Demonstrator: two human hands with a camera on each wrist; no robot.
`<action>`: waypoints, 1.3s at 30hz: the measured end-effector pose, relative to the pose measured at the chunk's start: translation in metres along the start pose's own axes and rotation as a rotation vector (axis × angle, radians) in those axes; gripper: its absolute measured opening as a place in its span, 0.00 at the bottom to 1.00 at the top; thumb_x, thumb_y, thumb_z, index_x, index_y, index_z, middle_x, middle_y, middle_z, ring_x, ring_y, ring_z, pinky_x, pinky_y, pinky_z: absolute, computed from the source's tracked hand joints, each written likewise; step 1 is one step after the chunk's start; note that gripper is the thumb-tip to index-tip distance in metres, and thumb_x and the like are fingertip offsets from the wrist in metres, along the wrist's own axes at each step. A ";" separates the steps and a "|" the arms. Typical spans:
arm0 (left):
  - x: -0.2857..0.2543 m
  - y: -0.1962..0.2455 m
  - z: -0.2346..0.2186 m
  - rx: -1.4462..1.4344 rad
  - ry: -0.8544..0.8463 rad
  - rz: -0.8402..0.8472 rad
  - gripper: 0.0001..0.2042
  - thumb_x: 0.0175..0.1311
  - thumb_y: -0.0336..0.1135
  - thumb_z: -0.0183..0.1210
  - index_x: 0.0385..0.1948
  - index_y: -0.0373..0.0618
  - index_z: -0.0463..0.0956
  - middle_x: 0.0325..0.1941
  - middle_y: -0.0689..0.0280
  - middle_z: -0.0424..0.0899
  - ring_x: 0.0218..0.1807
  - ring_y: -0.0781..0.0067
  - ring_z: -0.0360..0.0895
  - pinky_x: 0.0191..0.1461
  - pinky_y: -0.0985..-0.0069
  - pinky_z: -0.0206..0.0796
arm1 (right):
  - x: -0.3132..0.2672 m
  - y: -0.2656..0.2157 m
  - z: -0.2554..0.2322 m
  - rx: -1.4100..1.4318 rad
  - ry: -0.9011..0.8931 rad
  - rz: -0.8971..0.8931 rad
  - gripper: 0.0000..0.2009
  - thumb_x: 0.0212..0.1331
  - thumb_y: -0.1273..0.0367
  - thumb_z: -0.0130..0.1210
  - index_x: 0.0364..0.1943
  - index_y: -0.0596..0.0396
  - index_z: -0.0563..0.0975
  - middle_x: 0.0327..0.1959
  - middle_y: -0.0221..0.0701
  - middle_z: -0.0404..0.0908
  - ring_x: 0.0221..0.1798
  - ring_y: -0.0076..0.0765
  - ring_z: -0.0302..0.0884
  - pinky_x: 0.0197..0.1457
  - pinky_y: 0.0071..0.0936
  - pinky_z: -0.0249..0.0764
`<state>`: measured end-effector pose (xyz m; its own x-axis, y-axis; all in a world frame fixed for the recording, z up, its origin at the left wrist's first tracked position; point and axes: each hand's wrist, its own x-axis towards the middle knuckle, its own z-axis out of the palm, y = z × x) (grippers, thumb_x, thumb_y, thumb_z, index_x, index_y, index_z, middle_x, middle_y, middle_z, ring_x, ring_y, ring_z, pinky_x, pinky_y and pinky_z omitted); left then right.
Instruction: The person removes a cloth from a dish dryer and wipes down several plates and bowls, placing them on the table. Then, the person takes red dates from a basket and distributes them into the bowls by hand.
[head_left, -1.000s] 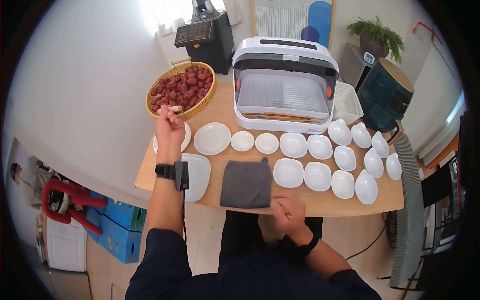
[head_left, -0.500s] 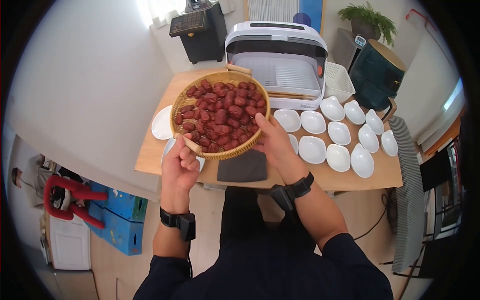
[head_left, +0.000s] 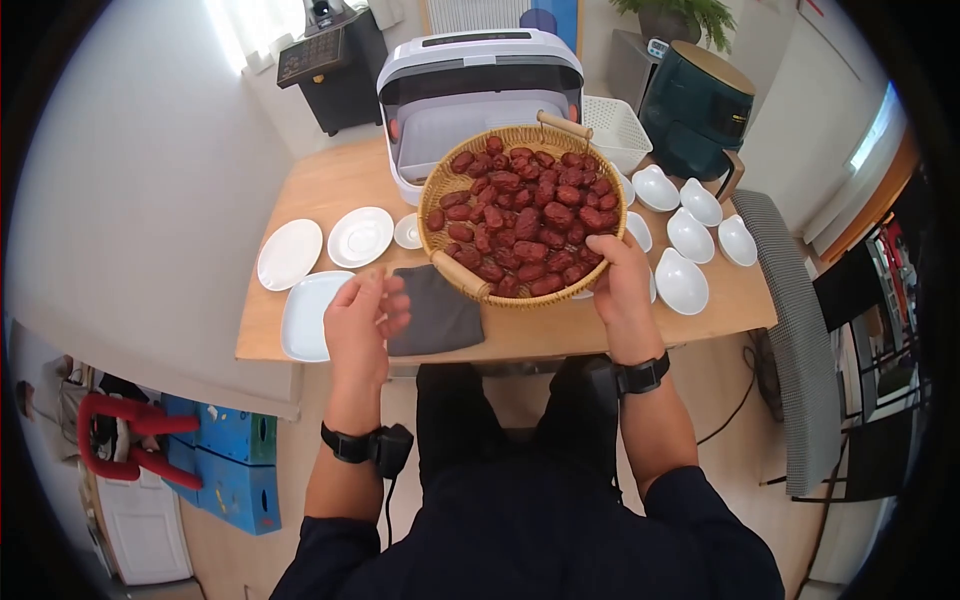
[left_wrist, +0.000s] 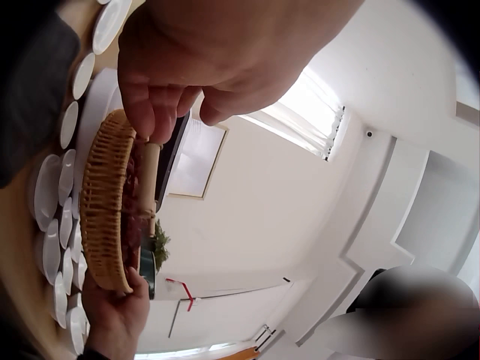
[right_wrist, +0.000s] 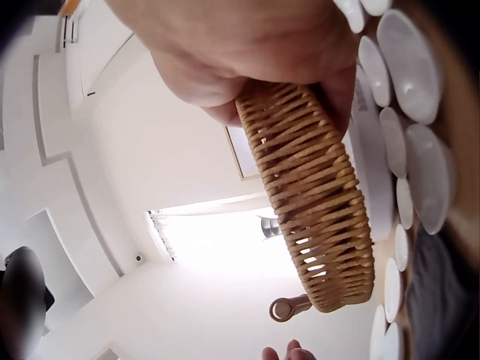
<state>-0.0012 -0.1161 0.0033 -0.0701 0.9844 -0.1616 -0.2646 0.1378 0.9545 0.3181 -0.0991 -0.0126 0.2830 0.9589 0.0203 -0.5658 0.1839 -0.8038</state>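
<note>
A round wicker basket (head_left: 600,165) of dried red dates (head_left: 525,215) is held up above the front of the table, with a wooden handle on each side. My right hand (head_left: 625,290) grips its rim, thumb over the edge and fingers underneath. In the right wrist view that hand (right_wrist: 255,45) covers the near end of the woven wall (right_wrist: 315,202). My left hand (head_left: 365,315) is off the basket, left of the near handle (head_left: 460,273), fingers loosely bent around nothing. The left wrist view has its fingertips (left_wrist: 161,124) close by the handle (left_wrist: 148,180).
White plates (head_left: 360,238) and a pale square plate (head_left: 305,315) lie at left, beside a folded grey cloth (head_left: 435,320). Several small white bowls (head_left: 682,282) sit at right. Behind stand a white appliance (head_left: 480,65), a white plastic basket (head_left: 615,130) and a green air fryer (head_left: 695,110).
The basket has come off the table's back left, was held by both hands, and has moved right. My left hand has let go of its handle; my right hand keeps the rim.
</note>
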 end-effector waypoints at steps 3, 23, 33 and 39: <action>0.011 -0.004 0.013 -0.015 -0.105 -0.038 0.30 0.78 0.50 0.54 0.73 0.42 0.63 0.73 0.51 0.69 0.72 0.58 0.70 0.66 0.49 0.72 | -0.005 -0.015 -0.012 0.049 -0.048 0.019 0.23 0.58 0.76 0.55 0.61 0.65 0.74 0.54 0.39 0.83 0.52 0.39 0.85 0.58 0.34 0.83; 0.006 -0.046 0.031 -0.570 -0.458 -0.126 0.31 0.64 0.35 0.57 0.70 0.38 0.65 0.66 0.56 0.79 0.61 0.58 0.81 0.56 0.61 0.79 | -0.041 -0.047 0.021 -1.292 -0.278 -0.690 0.20 0.60 0.60 0.66 0.54 0.53 0.81 0.54 0.38 0.83 0.53 0.49 0.82 0.53 0.38 0.79; -0.006 -0.070 0.017 -0.631 -0.400 -0.153 0.32 0.62 0.37 0.54 0.70 0.35 0.64 0.66 0.52 0.79 0.62 0.55 0.80 0.59 0.61 0.78 | -0.041 -0.011 0.057 -1.697 -0.552 -0.733 0.27 0.60 0.49 0.65 0.58 0.50 0.81 0.51 0.39 0.80 0.52 0.49 0.79 0.53 0.43 0.78; -0.003 -0.064 0.014 -0.648 -0.367 -0.064 0.32 0.64 0.35 0.53 0.71 0.34 0.63 0.69 0.50 0.76 0.69 0.50 0.75 0.76 0.53 0.65 | -0.036 0.002 0.063 -1.574 -0.737 -0.752 0.23 0.54 0.55 0.65 0.54 0.48 0.82 0.45 0.37 0.80 0.49 0.45 0.79 0.45 0.43 0.81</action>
<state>0.0297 -0.1264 -0.0539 0.2602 0.9655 -0.0096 -0.7792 0.2158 0.5884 0.2578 -0.1196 0.0228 -0.4831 0.7512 0.4497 0.7465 0.6218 -0.2368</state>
